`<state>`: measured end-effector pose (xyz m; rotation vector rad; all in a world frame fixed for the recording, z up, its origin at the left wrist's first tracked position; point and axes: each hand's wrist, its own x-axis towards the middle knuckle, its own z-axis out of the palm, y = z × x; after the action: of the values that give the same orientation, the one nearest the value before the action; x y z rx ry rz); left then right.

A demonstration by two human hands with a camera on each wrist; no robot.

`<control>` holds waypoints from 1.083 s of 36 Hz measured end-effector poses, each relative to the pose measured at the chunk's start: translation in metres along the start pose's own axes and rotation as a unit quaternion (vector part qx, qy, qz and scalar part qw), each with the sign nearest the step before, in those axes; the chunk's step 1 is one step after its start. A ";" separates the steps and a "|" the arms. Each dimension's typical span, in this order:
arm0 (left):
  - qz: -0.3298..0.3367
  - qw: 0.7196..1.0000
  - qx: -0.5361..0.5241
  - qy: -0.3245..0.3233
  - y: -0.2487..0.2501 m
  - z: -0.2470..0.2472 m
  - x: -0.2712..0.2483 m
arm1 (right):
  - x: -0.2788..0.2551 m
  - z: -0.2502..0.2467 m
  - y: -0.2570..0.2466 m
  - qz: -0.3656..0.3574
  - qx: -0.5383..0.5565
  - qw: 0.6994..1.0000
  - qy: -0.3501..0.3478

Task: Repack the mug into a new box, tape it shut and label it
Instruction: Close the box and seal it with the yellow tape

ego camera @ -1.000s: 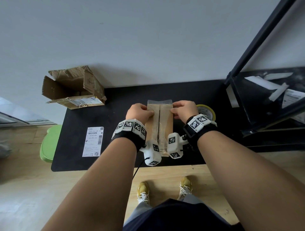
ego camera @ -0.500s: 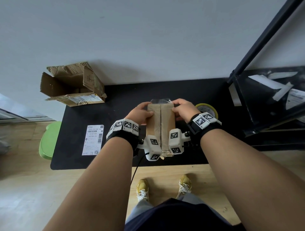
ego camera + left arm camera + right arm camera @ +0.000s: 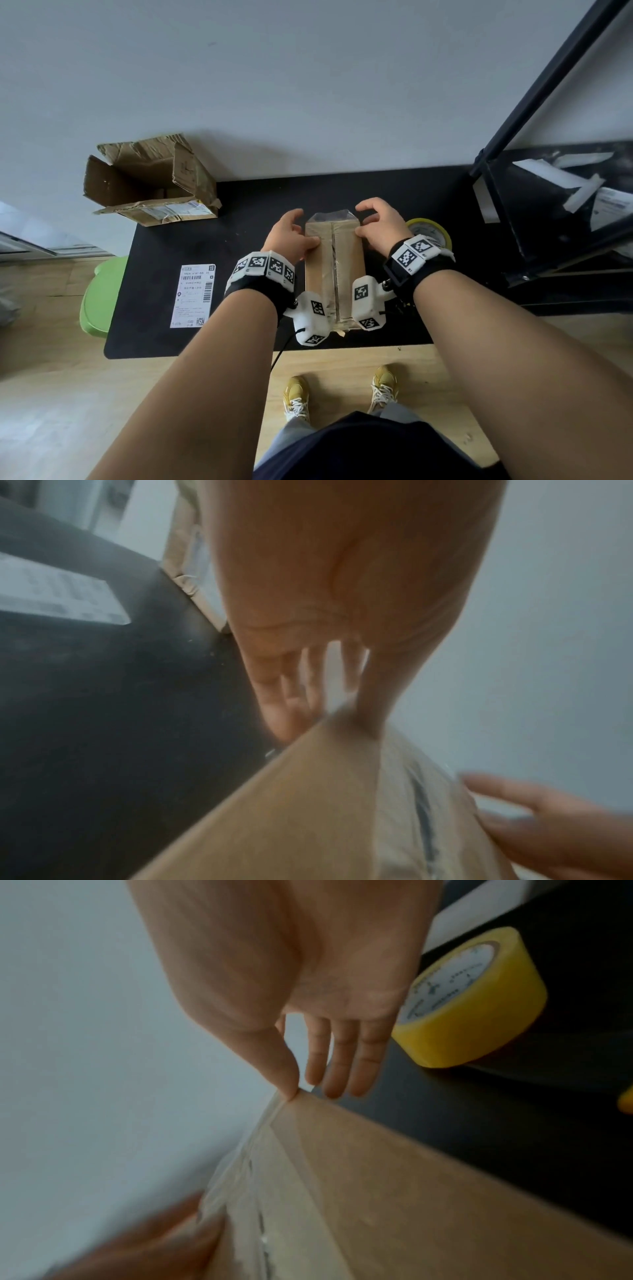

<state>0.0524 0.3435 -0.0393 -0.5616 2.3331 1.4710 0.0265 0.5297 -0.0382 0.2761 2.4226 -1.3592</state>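
Note:
The new brown box [image 3: 334, 267] stands at the middle of the black table [image 3: 246, 212], its top seam covered by clear tape [image 3: 330, 217] that overhangs the far edge. My left hand [image 3: 301, 228] and right hand [image 3: 368, 219] flank its far end. Each thumb touches a far top corner, and the fingers are spread and lifted off the cardboard. In the wrist views the fingers of my left hand [image 3: 308, 642] and right hand [image 3: 308, 1001] are straight beside the box [image 3: 428, 1191]. A white shipping label [image 3: 193, 295] lies flat to the left. The mug is not visible.
The torn old box [image 3: 150, 185] sits open at the table's back left corner. A yellow tape roll [image 3: 430, 233] lies just right of my right hand. A black metal rack [image 3: 548, 212] stands at the right, and a green stool [image 3: 99, 301] at the left.
Both hands held the box's far end with curled fingers; now the fingers have opened and lifted, leaving only the thumbs on the top. The box has stayed between my wrists.

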 end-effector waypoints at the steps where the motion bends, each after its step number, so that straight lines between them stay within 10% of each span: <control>1: 0.023 0.998 0.055 0.025 0.001 0.000 -0.001 | -0.001 0.001 -0.001 -0.028 -0.036 0.999 0.011; 11: 0.170 0.927 0.326 0.074 0.009 0.015 -0.011 | -0.006 0.010 -0.004 -0.134 -0.211 0.968 -0.020; 39: -0.004 0.995 -0.031 -0.090 -0.007 0.003 0.014 | 0.003 0.001 -0.002 0.047 0.052 0.990 -0.126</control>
<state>0.0435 0.3414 -0.0526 -0.4334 2.1505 1.5285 0.0228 0.5276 -0.0382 0.2257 2.1124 -1.3895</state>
